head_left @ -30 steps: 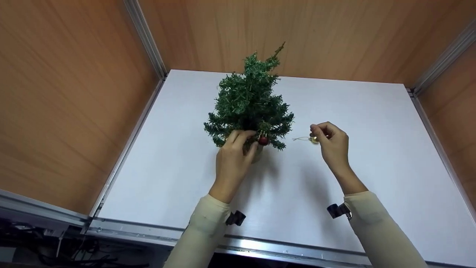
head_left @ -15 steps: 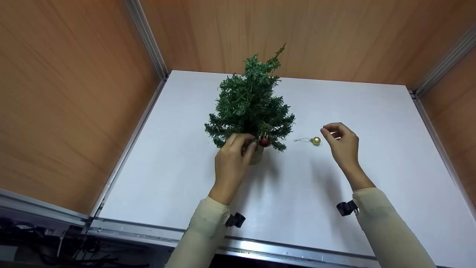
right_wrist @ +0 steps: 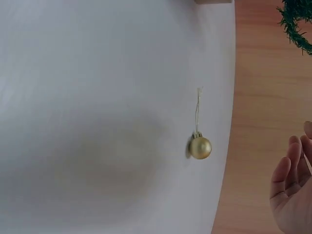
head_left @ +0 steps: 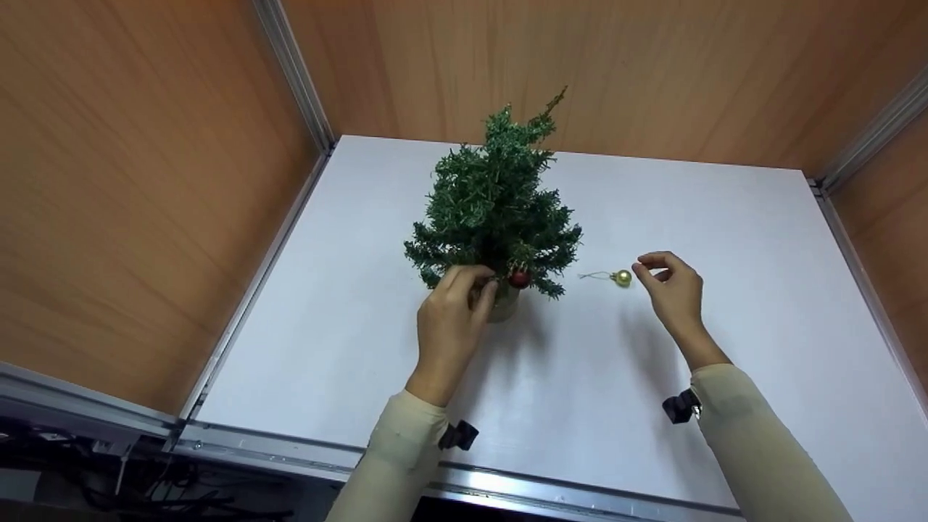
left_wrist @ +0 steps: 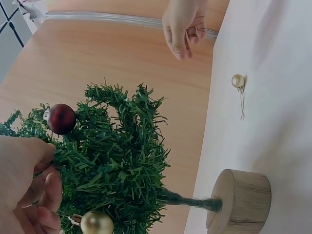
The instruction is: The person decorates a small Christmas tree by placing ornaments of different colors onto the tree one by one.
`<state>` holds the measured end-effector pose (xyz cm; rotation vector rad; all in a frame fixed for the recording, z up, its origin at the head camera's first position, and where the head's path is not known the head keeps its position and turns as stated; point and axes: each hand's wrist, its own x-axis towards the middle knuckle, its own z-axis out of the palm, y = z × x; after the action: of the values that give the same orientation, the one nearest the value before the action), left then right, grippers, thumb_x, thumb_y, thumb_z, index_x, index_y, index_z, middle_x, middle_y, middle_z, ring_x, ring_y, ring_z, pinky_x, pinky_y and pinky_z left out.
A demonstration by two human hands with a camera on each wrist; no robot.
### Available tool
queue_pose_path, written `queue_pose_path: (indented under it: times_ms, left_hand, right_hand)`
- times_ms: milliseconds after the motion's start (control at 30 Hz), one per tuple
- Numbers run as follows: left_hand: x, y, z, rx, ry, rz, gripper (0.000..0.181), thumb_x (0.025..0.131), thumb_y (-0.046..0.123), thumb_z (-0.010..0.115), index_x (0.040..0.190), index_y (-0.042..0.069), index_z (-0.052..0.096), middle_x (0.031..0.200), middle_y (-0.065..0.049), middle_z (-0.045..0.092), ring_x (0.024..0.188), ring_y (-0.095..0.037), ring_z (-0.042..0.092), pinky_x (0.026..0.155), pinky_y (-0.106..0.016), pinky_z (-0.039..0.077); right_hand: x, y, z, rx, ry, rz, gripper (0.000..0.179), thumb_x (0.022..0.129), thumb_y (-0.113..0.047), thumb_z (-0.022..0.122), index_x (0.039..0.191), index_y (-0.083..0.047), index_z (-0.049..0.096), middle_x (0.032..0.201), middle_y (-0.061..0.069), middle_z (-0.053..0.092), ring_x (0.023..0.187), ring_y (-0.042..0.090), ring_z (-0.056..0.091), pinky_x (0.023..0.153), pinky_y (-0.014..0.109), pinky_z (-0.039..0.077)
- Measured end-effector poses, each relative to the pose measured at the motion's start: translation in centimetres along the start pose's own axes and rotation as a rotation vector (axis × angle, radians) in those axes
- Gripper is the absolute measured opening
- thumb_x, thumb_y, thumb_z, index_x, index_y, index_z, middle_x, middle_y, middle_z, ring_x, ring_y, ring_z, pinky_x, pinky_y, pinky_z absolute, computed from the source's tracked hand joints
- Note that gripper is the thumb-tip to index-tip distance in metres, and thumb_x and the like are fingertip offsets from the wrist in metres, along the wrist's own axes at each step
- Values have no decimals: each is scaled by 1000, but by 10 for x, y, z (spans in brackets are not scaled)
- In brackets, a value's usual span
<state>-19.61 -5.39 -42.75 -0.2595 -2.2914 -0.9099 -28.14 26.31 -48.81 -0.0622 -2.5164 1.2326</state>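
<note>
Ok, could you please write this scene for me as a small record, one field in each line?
Tree: green, upright on a round wooden base
Hanging on it: red ball, matte gold ball
Loose gold ball: lying beside the tree, its string loop towards the tree
Left hand: at the lower tree; whether it pinches anything is unclear
Right hand: raised near the loose ball, holding nothing
Surface: white table

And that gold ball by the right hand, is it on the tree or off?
Off. The gold ball lies on the white table, apart from the tree, and its string is hooked on nothing.
</note>
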Motion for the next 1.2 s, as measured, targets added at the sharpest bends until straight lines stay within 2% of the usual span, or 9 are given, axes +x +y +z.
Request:
queue_pose_path:
  times_ms: [167,367,533,633,767,1000,1200]
  left_hand:
    - [-1,-1,-1,-3,2,8,10,86,23,61,94,17,64,89,8,59,68,-2,53,57,-17,43]
    - [-2,0,-1,-2,3,8,11,86,23,61,94,17,64,88,9,58,66,-1,52,55,-16,42]
    - [-2,-1,0,-1,-4,9,10,87,24,59,94,18,64,88,10,57,67,2,50,54,-16,41]
    - [-2,-1,1,0,-10,9,10,88,24,59,95,19,64,88,11,57,67,3,49,54,-16,41]
    - [-2,-1,1,-1,-13,8,10,88,24,58,95,18,64,88,10,57,68,2,50,55,-16,41]
    - [-3,-2,1,1,-8,3,11,88,24,59,95,18,64,89,10,58,68,1,51,56,-15,42]
    - [-2,-1,0,9,3,5,10,87,24,60,95,18,64,89,10,58,66,0,51,54,-16,42]
  right_hand:
    - [5,15,6,-19,-23,32,26,83,-31,64,100,-11,64,93,1,63,71,16,51,54,20,39]
    - [7,31,12,-5,-26,34,27,83,-30,65,102,-10,64,95,0,62,71,15,51,55,21,39]
    - [9,42,16,9,-46,50,36,81,-39,64,105,-12,63,99,0,62,74,15,50,58,22,38]
    - [9,49,18,17,-56,65,37,81,-38,65,107,-12,63,102,0,61,75,15,49,60,23,37]
    - [10,56,22,27,-65,82,35,82,-32,66,110,-11,62,105,1,60,73,15,49,56,22,39]
    - [12,61,29,41,-107,83,40,82,-33,66,115,-9,59,109,6,57,71,15,48,50,21,39]
    - [16,67,32,69,-154,122,43,83,-33,65,117,-9,57,109,10,54,69,14,50,49,20,44]
